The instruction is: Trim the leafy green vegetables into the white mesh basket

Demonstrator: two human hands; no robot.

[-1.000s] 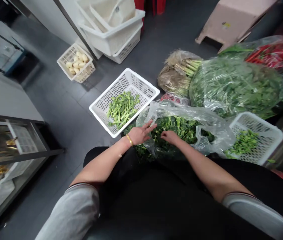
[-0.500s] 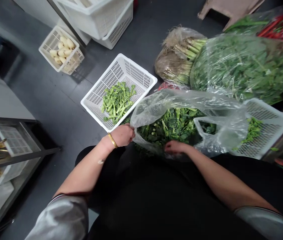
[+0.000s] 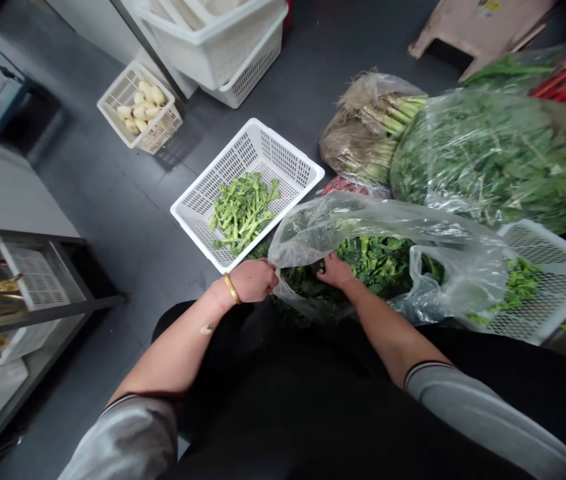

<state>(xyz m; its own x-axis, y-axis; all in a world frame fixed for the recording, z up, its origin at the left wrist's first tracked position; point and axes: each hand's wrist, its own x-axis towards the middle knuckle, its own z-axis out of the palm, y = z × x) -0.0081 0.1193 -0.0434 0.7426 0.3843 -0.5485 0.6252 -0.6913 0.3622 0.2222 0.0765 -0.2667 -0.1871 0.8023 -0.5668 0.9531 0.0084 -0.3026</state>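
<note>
My left hand (image 3: 257, 280), with a gold bangle at the wrist, is closed on the left edge of a clear plastic bag (image 3: 467, 257). Inside the bag's open mouth lie leafy green vegetables (image 3: 380, 260). My right hand (image 3: 335, 271) reaches into the bag and touches the greens at the left side, its fingers partly spread; nothing is seen held in it. Just beyond my left hand, a white perforated basket (image 3: 195, 193) holds a heap of cut green stems (image 3: 245, 210).
Behind the bag lie wrapped rooted stalks (image 3: 363, 143) and a large bag of leaves (image 3: 507, 153). A second basket (image 3: 557, 260) with greens sits at the right. A small basket (image 3: 163, 137) of pale vegetables, stacked white crates (image 3: 243, 60) and a stool (image 3: 463, 27) stand farther off.
My right hand has moved forward and left, deeper into the bag over the greens. My left hand still grips the bag's edge. The whole view has shifted slightly.
</note>
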